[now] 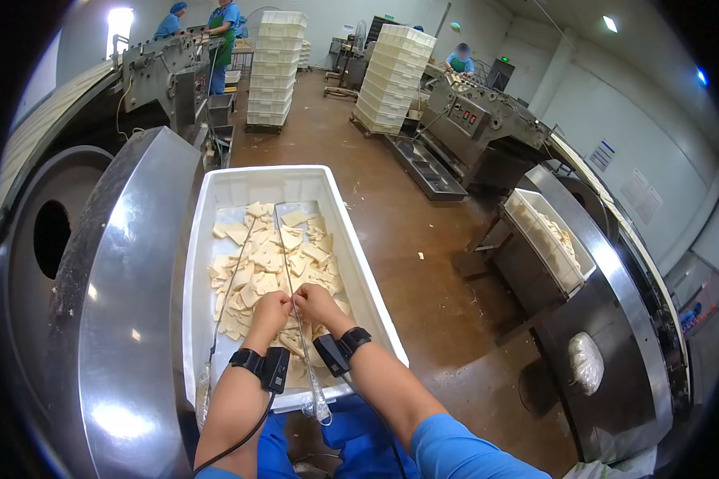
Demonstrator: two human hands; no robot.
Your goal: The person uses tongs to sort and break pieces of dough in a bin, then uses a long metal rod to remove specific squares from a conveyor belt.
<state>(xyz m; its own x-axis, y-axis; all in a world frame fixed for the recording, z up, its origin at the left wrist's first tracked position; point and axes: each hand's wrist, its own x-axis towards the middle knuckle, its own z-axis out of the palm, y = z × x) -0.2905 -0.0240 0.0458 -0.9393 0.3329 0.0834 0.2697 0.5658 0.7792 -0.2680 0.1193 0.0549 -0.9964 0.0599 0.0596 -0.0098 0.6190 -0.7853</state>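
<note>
A large white plastic bin [363, 267] stands right in front of me, with many flat, pale, broken pieces that look like dough [268, 259] spread over its bottom. Over the near half of these pieces, my left hand [274, 308] is closed, knuckles up. My right hand [315, 303] is closed just beside it, fingertips almost meeting the left. Whatever the fingers pinch is hidden. Black straps with small boxes [276, 369] circle both wrists. Two thin dark cords [286, 255] hang across the view over the bin.
A curved steel machine casing [140, 287] borders the bin's left side. To the right, a smaller white bin [551, 239] rests on a stand beside another steel machine [475, 120]. Tall stacks of white crates [276, 72] stand farther back. Several co-workers [224, 32] are at machines in the distance.
</note>
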